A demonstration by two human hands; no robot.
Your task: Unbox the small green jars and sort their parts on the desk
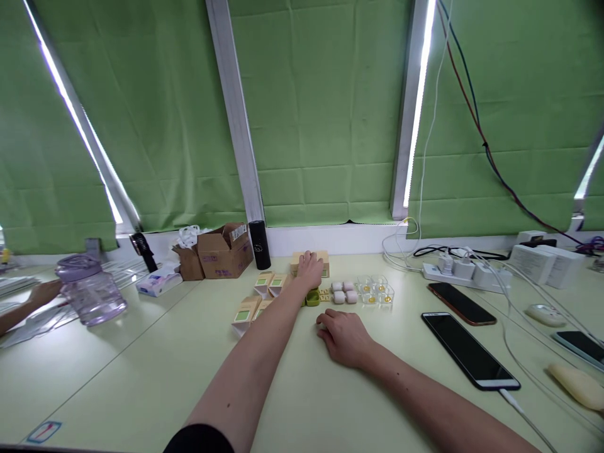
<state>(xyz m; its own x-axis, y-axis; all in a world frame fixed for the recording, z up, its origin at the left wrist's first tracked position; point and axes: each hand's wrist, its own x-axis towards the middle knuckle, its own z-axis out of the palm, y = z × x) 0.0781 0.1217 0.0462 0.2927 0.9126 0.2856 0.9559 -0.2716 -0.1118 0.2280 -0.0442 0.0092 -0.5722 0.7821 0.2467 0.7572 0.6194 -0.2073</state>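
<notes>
a: where does the tan cardboard box with a flat top (325,263) sit against the fingers?

b: right beneath them. the bare left hand (310,269) reaches over it, fingers laid across the top, with the box's edges showing on both sides.

a: is it gripping?

b: i cannot tell; the back of the hand hides the palm and the underside of the fingers.

a: and the other one?

b: the bare right hand (346,336) rests on the smooth, pale tabletop (377,409), released, fingers loosely bent. it lies nearer the person than the row of small things.

a: what makes up that row?

b: beginning at the left forearm, glossy olive-green squarish cups (312,297), partly hidden by the arm. just beside them, small flat yellow pieces (324,294), too small to make out in detail. next, four whitish-pink blocks with rounded corners (352,297), set two by two. at the end, clear plastic cups with yellow centres (376,289), clustered close.

a: and on the forearm's other side?

b: tan cardboard cartons with green labels and white flaps (277,283). they form two pairs, the nearer pair partly covered by the arm. their tops look matte beside the shinier plastic.
</notes>
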